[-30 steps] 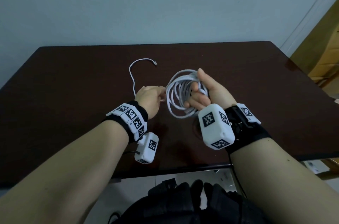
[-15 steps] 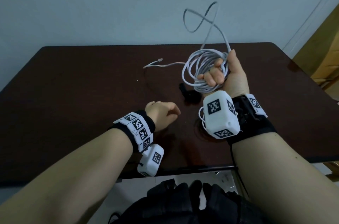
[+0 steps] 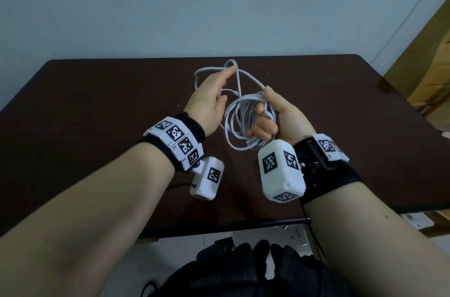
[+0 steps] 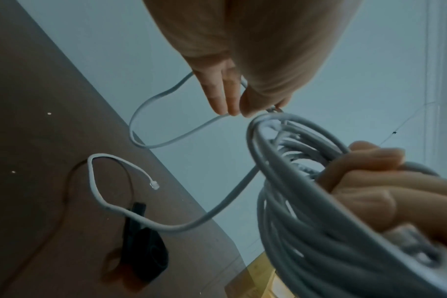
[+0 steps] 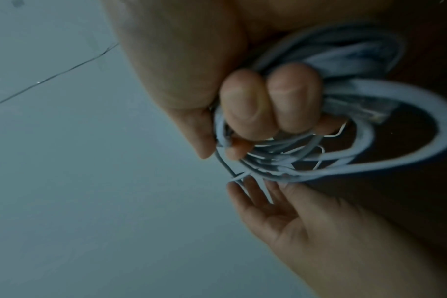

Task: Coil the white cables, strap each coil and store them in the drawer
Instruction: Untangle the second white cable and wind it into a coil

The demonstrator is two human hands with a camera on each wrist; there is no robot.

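Note:
A white cable coil (image 3: pixel 239 124) hangs above the dark table (image 3: pixel 97 114), and my right hand (image 3: pixel 270 117) grips its bundled loops with curled fingers (image 5: pixel 268 100). A loose loop of the same cable (image 3: pixel 214 69) rises left of the coil and lies across the straight fingers of my left hand (image 3: pixel 211 97). Those fingers (image 4: pixel 222 94) are extended, with the cable running past their tips. The free end with its clear plug (image 4: pixel 153 184) dangles just below the left hand. A black strap (image 4: pixel 146 242) lies on the table under the hands; the head view hides it.
The table's near edge (image 3: pixel 231 222) runs just under my wrists. A black bag (image 3: pixel 243 272) sits on the floor below it. Wooden furniture (image 3: pixel 433 53) stands past the table's right end, and a pale wall (image 3: pixel 219 4) rises behind.
My right hand has lowered the coil from its raised position back toward me. My left hand has lifted off the table, opened, and reached up under the loose cable loop.

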